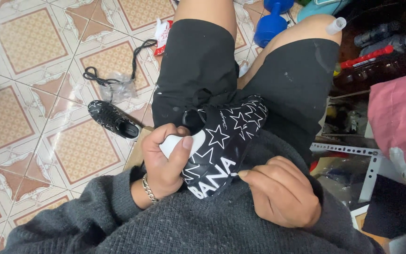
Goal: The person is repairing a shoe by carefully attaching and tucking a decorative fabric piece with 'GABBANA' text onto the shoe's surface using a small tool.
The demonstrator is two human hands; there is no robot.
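- Person is sitting, camera looking down over grey sweater and black shorts [198, 66] to a patterned tile floor [29, 42].
- Left hand [165, 160] is gripping a black sneaker [226, 136] printed with white stars, held in the lap against the sweater; fingers are curling around the heel end, thumb pressing on the white patch there. A chain bracelet [149, 188] is sitting on that wrist.
- Right hand [283, 188] is loosely curled, forefinger and thumb tip touching the sneaker's lower edge; whether it is pinching anything there, cannot tell.
- Sneaker is lying tilted, its far end pointing away across the thighs, lettered side facing the camera.
- Matching second sneaker [113, 121] is lying on the floor just left of the left thigh, apart from both hands.
- Black laces [95, 75] and a crumpled clear plastic bag [121, 87] are lying beyond it on the tiles.
- Blue dumbbell [269, 23] is sitting on the floor between the knees, farther off.
- Cluttered shelf items and pink fabric [398, 113] are crowding the right side.
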